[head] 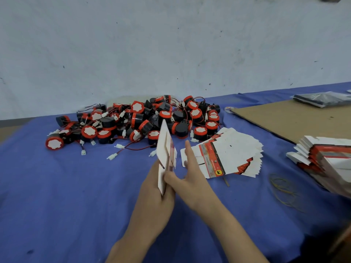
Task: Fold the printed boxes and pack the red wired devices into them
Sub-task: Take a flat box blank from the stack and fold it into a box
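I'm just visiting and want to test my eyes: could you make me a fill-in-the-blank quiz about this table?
The cloth is ___. The loose rubber bands are ___. The left hand grips one flat box; the fanned stack of others lies to its ___.
Missing: blue; yellow; right.
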{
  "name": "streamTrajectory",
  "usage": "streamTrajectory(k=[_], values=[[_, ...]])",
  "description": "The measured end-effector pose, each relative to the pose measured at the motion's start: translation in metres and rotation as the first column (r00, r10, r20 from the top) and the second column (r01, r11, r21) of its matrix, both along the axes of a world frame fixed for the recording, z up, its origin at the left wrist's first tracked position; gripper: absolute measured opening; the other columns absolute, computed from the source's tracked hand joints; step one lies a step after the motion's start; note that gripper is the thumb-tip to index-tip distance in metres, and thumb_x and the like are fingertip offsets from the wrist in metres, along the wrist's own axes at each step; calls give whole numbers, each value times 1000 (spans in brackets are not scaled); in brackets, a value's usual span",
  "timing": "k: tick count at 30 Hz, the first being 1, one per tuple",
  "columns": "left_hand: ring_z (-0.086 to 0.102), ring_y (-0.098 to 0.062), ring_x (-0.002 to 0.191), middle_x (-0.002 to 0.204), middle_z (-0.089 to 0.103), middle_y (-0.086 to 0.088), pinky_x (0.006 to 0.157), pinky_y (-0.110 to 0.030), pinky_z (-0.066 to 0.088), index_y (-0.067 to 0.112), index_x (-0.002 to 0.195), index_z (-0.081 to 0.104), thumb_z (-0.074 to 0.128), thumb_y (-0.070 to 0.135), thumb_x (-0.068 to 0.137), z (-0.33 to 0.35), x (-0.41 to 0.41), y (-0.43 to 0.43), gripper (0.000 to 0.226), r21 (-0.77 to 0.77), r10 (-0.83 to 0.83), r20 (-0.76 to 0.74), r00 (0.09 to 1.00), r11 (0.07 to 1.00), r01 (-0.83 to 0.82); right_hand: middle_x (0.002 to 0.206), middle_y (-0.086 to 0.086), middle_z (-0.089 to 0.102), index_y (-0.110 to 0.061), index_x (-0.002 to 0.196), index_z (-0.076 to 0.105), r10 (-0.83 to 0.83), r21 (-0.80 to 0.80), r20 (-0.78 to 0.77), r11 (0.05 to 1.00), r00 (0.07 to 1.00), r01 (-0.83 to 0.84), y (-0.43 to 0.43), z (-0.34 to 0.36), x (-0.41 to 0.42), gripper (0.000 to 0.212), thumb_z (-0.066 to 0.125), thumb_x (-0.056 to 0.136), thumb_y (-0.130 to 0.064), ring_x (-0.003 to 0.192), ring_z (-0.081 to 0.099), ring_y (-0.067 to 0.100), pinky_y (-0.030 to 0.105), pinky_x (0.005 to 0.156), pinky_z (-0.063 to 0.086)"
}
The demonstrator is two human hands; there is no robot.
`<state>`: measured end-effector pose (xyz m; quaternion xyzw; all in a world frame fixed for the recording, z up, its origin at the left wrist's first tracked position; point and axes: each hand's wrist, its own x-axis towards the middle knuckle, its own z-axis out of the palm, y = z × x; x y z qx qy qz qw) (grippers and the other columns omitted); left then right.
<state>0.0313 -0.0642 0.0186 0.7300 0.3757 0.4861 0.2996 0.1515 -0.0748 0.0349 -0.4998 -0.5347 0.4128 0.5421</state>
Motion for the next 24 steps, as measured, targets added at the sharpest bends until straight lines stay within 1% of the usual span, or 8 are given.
streamTrajectory(k=[3,7,10,12,15,19,22,24], values=[[60,5,114,126,59,34,84,-14,53,64,134,40,53,17,99,3,0,-2,59,38,-7,-46,999,999,9,128,-65,12,-72,140,1,-63,110,50,992,997,58,1,0,4,97,62,68,-49,120,17,-40,-5,88,36],[67,1,98,110,66,29,70,-14,54,62,129,46,52,31,95,4,4,-5,46,32,-40,-35,999,999,41,126,-63,27,-53,152,14,-69,176,-14,982,998,70,2,-3,9,88,61,79,-36,118,29,-36,-7,83,35],[67,2,98,112,66,28,70,-10,51,62,128,45,56,37,94,7,7,-5,44,49,-35,-16,999,998,36,133,-51,38,-44,151,31,-73,202,-29,976,997,77,2,-3,11,81,58,76,-50,122,37,-28,-4,86,38],[62,4,109,124,61,29,78,-10,51,60,135,42,61,34,94,8,8,-4,52,44,-51,21,998,998,51,133,-43,46,-44,150,36,-47,184,-38,982,998,54,3,-4,13,79,58,74,-54,126,45,-16,8,95,46],[56,8,117,135,54,31,83,-9,51,56,142,35,68,38,89,7,8,-2,66,8,-56,70,996,998,55,139,-26,52,-44,148,39,-16,155,-53,988,998,24,5,-9,17,64,58,86,-38,131,51,2,32,105,50],[54,7,121,138,51,28,80,-10,52,45,148,31,73,44,82,7,7,3,78,-28,-41,145,989,999,45,133,-27,56,-47,139,49,-20,199,-59,979,998,31,5,-9,21,52,51,88,-37,126,51,-5,15,93,51],[57,2,122,136,55,24,85,-20,57,46,144,36,80,42,81,8,6,5,77,-58,-48,221,974,996,62,124,-25,63,-45,130,58,0,190,-57,982,998,11,4,-9,20,42,43,93,-30,120,56,-3,16,91,50],[57,6,117,130,55,30,82,-16,56,50,140,36,81,49,77,10,4,6,77,-75,-2,252,968,997,22,118,-20,67,-42,126,62,36,160,-63,987,997,-25,3,-11,16,37,41,97,-35,116,59,4,19,90,50]])
